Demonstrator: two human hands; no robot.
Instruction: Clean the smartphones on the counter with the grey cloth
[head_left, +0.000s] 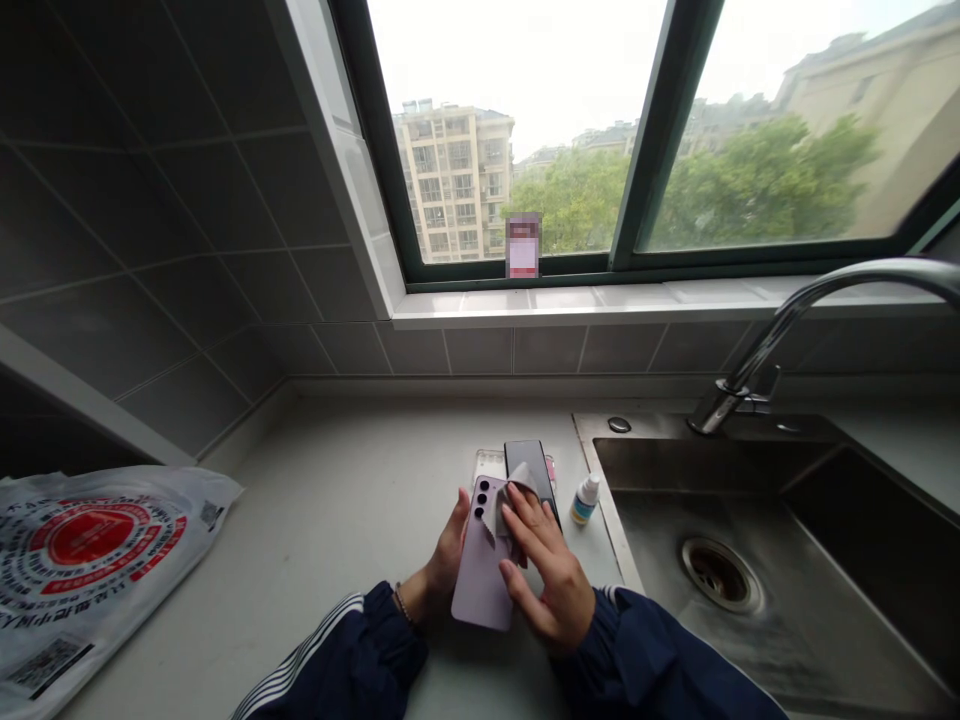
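My left hand [448,550] grips the left edge of a lilac smartphone [480,590], its back with the camera lenses facing up. With my right hand [550,575] I press a grey cloth [514,490] against the upper right of the phone's back. The cloth is folded under my fingers, so part of it is hidden. Just behind lies a second phone [526,452] with a dark screen, partly covered by the cloth and hand. Beside it is a clear phone case [489,463], also partly hidden. To the right stands a small white bottle [584,500] with a blue label.
A steel sink [622,545] with a chrome faucet [750,350] is set into the counter [322,470] at right. On the left lies a white plastic bag [172,490] with red print. A small pink device or card [523,250] leans against the window frame.
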